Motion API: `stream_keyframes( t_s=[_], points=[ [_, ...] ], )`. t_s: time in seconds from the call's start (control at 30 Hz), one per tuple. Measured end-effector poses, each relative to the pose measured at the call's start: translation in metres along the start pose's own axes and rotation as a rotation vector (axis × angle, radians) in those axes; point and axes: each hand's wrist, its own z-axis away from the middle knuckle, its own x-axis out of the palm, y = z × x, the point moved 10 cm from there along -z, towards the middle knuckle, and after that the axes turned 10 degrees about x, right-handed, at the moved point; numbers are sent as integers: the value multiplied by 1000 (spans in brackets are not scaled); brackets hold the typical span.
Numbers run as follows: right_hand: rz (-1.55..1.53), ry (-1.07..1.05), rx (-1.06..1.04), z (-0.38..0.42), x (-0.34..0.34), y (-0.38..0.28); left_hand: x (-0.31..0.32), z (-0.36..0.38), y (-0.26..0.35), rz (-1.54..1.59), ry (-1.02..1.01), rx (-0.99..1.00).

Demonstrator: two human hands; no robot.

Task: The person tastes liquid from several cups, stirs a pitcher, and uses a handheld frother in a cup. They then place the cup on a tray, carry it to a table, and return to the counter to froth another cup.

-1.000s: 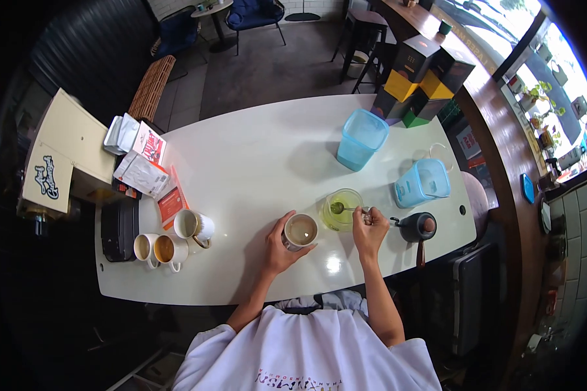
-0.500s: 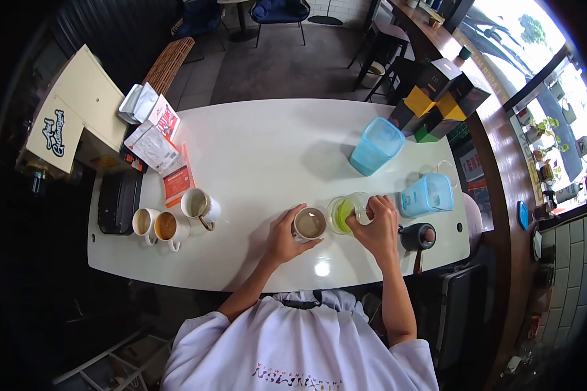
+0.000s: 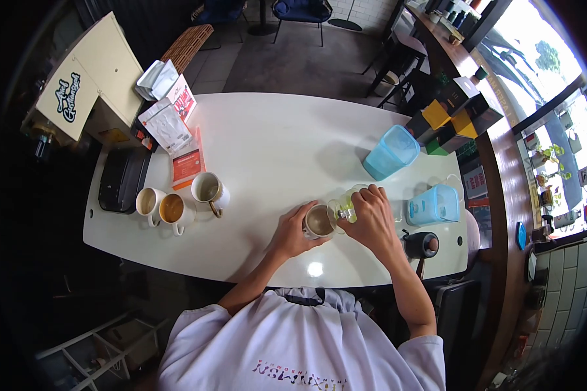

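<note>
My left hand [image 3: 292, 232] is wrapped round the near-left side of a mug [image 3: 319, 222] with a murky, light brownish inside. Gripped in my right hand [image 3: 373, 218] is a clear glass cup [image 3: 336, 211], tilted left so that its rim reaches over the mug's right edge. Something yellow-green shows in or through the glass; whether liquid is running out cannot be made out. To the right of my right hand stand a light-blue plastic container [image 3: 432, 206] and a black pot-like vessel [image 3: 421, 245] with a handle.
Three mugs stand at the left: a pale one [image 3: 148, 203], one with orange-brown liquid [image 3: 172, 209] and a larger one [image 3: 209, 191]. Pouches [image 3: 168, 124] and a cream machine [image 3: 88, 72] are behind them. Another blue container [image 3: 391, 153] and stacked boxes [image 3: 447, 120] occupy the far right.
My right hand has raised the glass cup, moved it toward the mug and tipped it left over the rim. My left hand keeps hold of the mug. The whole view has shifted slightly.
</note>
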Motion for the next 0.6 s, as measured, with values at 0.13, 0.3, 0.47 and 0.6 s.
stream_keyframes(
  t_s=[0.13, 0.3, 0.47, 0.6],
  points=[
    [63, -14, -94, -3, 11, -13, -1, 2, 0, -21, 10, 11],
    [131, -41, -169, -5, 21, -30, 1, 2, -2, -13, 16, 19],
    [224, -43, -286, 0, 30, -43, 1, 1, 0, -12, 14, 18],
    [218, 10, -327, 3, 32, -47, -2, -1, 4, -17, 12, 13]
  ],
)
